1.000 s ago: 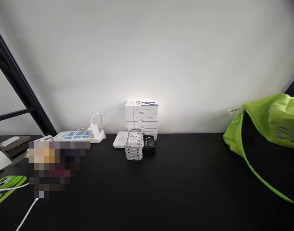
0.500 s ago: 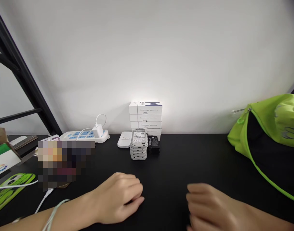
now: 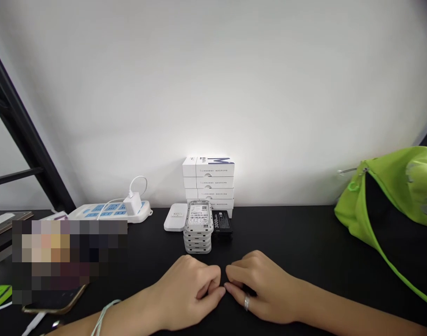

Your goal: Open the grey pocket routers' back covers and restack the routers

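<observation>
Left hand: the left hand rests low on the black counter, and its fingers curl narrowly around nothing that can be seen. A pale green cord bracelet circles the wrist.

Right hand: the right hand mirrors it, with a silver ring on one finger. Its curled fingers are narrow too, and they appear empty, though the shadow beneath the palm hides a little.

Between the hands: the fingertips almost meet, directly in front of the stack, but touch nothing on the counter.

Nearest stack: white rounded plastic pocket devices sit in a neat pile just ahead of the hands, their label stickers facing up. The squared pile seems arranged to keep them together in little space.

Beside the stack: a black rectangular battery marked 3000mAh lies to the right, and a flat white rounded device lies to the left.

Behind: white cardboard boxes stand stacked against the wall, which keeps them steady and out of the working area.

Left side: a white power strip with blue panels holds a plugged-in white charger. Pixelation hides the things in front of it.

Right side: a lime-green bag with black lining lies open.
</observation>
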{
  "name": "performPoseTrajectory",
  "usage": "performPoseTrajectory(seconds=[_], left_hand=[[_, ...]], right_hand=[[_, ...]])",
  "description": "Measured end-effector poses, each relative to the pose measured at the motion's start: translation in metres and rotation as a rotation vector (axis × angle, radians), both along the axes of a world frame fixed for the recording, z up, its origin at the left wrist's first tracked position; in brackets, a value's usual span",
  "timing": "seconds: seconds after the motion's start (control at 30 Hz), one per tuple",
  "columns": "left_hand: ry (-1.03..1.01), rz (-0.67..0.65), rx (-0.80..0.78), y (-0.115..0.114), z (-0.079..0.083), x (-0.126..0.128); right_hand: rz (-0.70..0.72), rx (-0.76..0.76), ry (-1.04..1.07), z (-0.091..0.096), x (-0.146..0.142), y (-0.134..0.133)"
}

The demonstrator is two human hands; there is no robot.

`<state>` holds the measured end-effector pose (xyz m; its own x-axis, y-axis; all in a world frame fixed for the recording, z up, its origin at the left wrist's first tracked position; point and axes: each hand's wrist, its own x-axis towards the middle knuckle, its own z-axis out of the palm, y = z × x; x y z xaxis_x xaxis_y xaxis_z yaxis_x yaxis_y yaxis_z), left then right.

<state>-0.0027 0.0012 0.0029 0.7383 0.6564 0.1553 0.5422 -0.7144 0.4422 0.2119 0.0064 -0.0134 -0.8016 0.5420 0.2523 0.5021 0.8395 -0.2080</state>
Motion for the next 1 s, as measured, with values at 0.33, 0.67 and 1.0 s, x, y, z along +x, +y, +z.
performPoseTrajectory(seconds=[0.33, 0.67, 1.0], left_hand=[[-0.004, -0.008, -0.016, -0.0008, -0.0035, -0.0020], [-0.017, -0.009, 0.014, -0.0015, -0.0041, -0.0033], [-0.004, 0.013, -0.020, -0.0036, -0.0021, -0.0011]], right_hand=[[-0.004, -0.104, 0.023, 0.0048, 0.0004, -0.0008], [-0.051, -0.101, 0.033, 0.0013, -0.0008, 0.0001], [-0.054, -0.073, 0.041, 0.0010, 0.0002, -0.0002]])
